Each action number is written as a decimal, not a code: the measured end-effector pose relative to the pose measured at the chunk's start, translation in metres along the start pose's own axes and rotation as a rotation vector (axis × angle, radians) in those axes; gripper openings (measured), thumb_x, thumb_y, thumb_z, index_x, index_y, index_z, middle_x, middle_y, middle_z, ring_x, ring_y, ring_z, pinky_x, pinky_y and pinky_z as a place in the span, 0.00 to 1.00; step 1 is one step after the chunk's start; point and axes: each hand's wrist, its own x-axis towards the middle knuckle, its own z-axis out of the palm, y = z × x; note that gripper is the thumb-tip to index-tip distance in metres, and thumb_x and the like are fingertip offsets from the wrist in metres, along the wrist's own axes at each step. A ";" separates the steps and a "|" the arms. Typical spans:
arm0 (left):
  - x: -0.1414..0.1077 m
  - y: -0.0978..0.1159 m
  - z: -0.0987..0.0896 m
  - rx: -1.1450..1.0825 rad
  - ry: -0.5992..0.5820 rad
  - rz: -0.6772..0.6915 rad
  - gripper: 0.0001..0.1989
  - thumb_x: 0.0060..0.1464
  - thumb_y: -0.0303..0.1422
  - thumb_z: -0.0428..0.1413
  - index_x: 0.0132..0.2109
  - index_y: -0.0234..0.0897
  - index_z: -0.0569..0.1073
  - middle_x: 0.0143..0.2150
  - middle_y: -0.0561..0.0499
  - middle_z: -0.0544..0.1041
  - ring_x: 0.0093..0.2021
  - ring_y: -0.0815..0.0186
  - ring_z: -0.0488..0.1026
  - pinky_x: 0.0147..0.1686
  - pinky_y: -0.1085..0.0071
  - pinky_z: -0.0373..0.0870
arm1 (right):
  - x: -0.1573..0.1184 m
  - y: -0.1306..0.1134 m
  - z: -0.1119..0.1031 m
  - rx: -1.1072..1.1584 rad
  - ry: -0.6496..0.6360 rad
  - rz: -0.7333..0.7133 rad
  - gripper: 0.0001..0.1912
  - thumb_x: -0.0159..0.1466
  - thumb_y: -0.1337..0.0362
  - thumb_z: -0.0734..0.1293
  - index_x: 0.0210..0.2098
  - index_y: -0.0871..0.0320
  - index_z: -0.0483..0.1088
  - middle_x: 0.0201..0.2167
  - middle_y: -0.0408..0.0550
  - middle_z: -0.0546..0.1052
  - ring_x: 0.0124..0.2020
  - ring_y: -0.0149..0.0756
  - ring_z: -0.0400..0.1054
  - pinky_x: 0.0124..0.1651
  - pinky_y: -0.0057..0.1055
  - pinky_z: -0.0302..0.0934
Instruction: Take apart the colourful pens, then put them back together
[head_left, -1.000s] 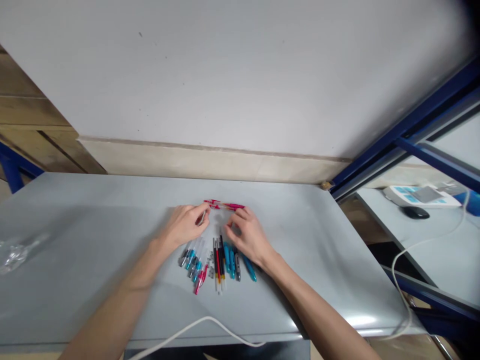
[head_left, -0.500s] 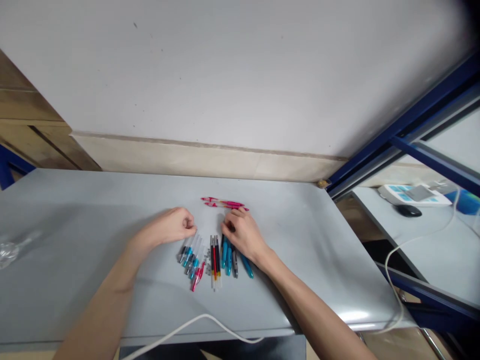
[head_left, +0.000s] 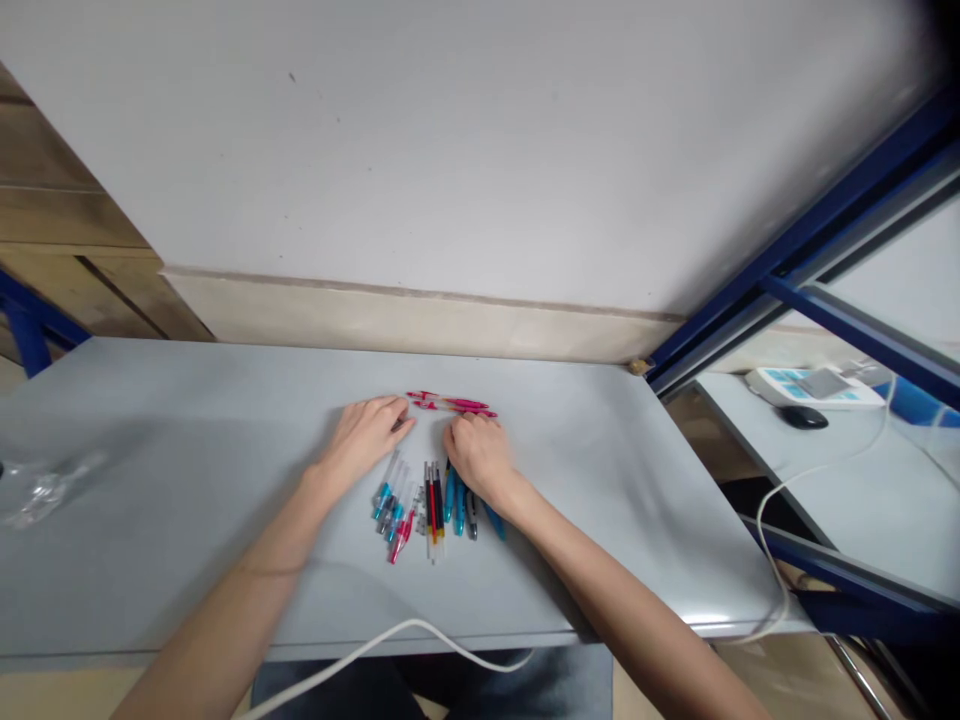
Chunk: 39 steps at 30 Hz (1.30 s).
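Two pink pens (head_left: 451,404) lie together above a fanned row of pens and refills (head_left: 431,510) on the grey counter (head_left: 187,400); left hand (head_left: 367,437) loosely open just beside them, right hand (head_left: 478,456) curled at the row, pinch unclear.

No text, label, brand or number is legible: the pens (head_left: 439,510) and the white device's panel (head_left: 814,385) show nothing readable.

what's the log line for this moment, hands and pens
left hand: open, fingertips near pink pens | right hand: curled over blue pens | surface: grey table
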 end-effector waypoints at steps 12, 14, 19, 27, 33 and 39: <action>0.001 0.001 0.006 -0.285 0.168 0.033 0.13 0.71 0.41 0.49 0.44 0.40 0.74 0.40 0.51 0.81 0.39 0.63 0.78 0.39 0.70 0.67 | 0.003 0.023 -0.007 0.880 0.302 0.097 0.23 0.71 0.54 0.60 0.24 0.60 0.72 0.19 0.41 0.66 0.23 0.31 0.57 0.29 0.30 0.48; 0.001 0.005 0.007 -0.403 0.151 0.030 0.11 0.70 0.40 0.49 0.44 0.40 0.73 0.39 0.52 0.81 0.37 0.64 0.78 0.39 0.70 0.68 | 0.005 0.027 -0.007 1.176 0.326 0.143 0.23 0.69 0.49 0.63 0.27 0.60 0.74 0.19 0.40 0.64 0.22 0.30 0.54 0.27 0.29 0.48; 0.004 0.009 0.014 -0.556 0.179 0.106 0.05 0.68 0.34 0.53 0.44 0.40 0.73 0.41 0.51 0.80 0.41 0.64 0.77 0.43 0.71 0.71 | 0.010 0.029 -0.003 1.599 0.271 0.234 0.22 0.62 0.45 0.70 0.34 0.60 0.75 0.27 0.45 0.75 0.20 0.28 0.59 0.22 0.27 0.46; 0.007 0.011 0.018 -0.583 0.187 0.155 0.04 0.68 0.33 0.53 0.43 0.39 0.72 0.41 0.51 0.77 0.41 0.65 0.75 0.45 0.70 0.70 | 0.011 0.030 -0.004 1.588 0.345 0.184 0.21 0.64 0.46 0.70 0.34 0.60 0.75 0.28 0.50 0.80 0.22 0.30 0.66 0.20 0.26 0.49; 0.007 0.010 0.019 -0.592 0.168 0.144 0.03 0.67 0.34 0.55 0.43 0.39 0.71 0.41 0.52 0.78 0.40 0.65 0.76 0.42 0.71 0.70 | 0.006 0.021 -0.005 1.523 0.258 0.094 0.21 0.66 0.46 0.68 0.35 0.59 0.76 0.31 0.51 0.81 0.28 0.36 0.74 0.23 0.27 0.59; 0.005 0.013 0.017 -0.608 0.192 0.114 0.02 0.67 0.32 0.55 0.43 0.40 0.71 0.41 0.51 0.78 0.41 0.66 0.77 0.44 0.71 0.71 | 0.003 0.014 0.000 1.514 0.109 0.044 0.17 0.62 0.49 0.72 0.37 0.58 0.75 0.30 0.49 0.80 0.28 0.38 0.74 0.23 0.28 0.59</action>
